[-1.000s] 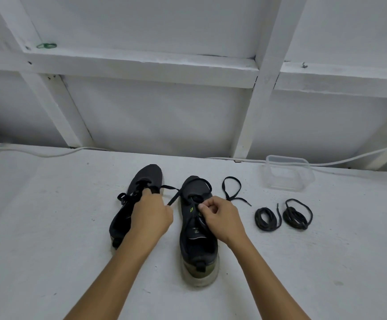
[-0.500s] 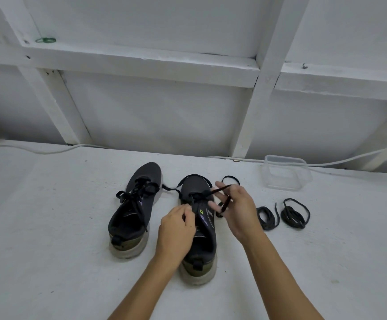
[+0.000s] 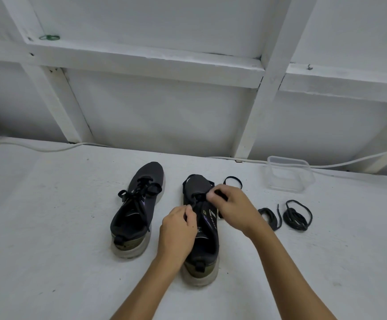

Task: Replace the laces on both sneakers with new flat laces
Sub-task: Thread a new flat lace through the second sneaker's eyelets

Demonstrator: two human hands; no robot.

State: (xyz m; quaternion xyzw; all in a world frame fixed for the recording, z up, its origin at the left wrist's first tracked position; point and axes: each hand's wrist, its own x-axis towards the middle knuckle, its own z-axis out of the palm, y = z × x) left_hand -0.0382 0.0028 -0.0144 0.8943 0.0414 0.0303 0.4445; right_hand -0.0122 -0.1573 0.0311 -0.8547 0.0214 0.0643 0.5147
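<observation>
While laced sneaker (image 3: 137,211) stands at left, second sneaker (image 3: 202,229) just beside it is worked on. Lace (image 3: 197,200) over its tongue is pinched by left hand (image 3: 178,229) and right hand (image 3: 234,209). Coiled laces (image 3: 297,214) are seen right; clear container (image 3: 288,174) behind.

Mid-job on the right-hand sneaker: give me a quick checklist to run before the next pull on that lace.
1. Left hand pinching lace at the eyelets of the right-hand sneaker: ok.
2. Right hand gripping lace near the toe: ok.
3. Sneaker flat on the table, sole down: ok.
4. Which eyelet comes next: cannot tell, fingers hide it.
5. Left-hand sneaker laced with a bow: ok.
6. Two coiled laces clear of the hands, beside the clear container: ok.
</observation>
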